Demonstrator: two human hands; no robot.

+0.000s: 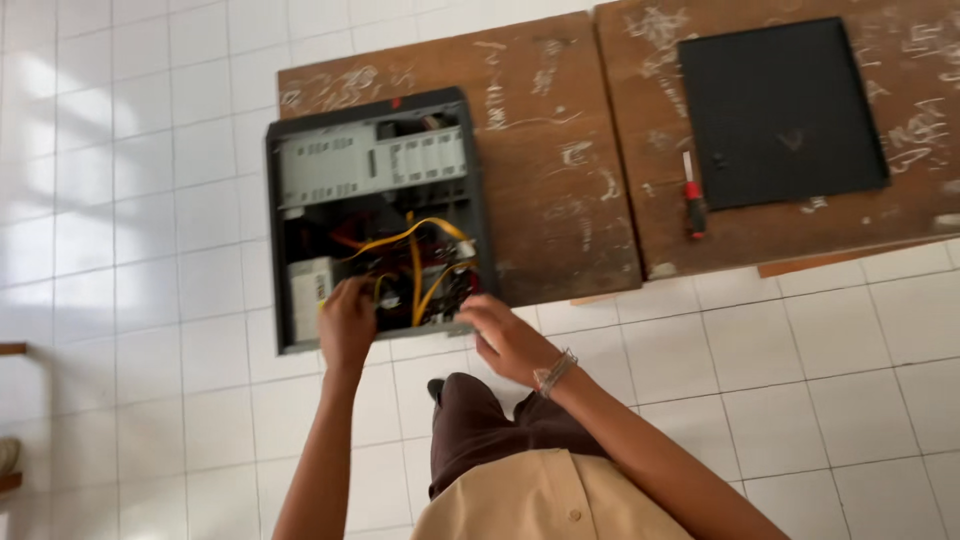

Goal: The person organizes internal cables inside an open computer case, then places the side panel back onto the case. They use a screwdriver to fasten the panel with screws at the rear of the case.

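Head view: left hand (347,322) fingers among yellow cables (415,262); right hand (508,338) beside computer case (372,150).

The floor (800,400) is laid with square white tiles with thin grey joints, and soft daylight falls in pale patches at the left. Two worn brown wooden desks (560,150) stand side by side, their tops covered in scratched white scribbles. A bit of wooden furniture (10,350) shows at the left edge.
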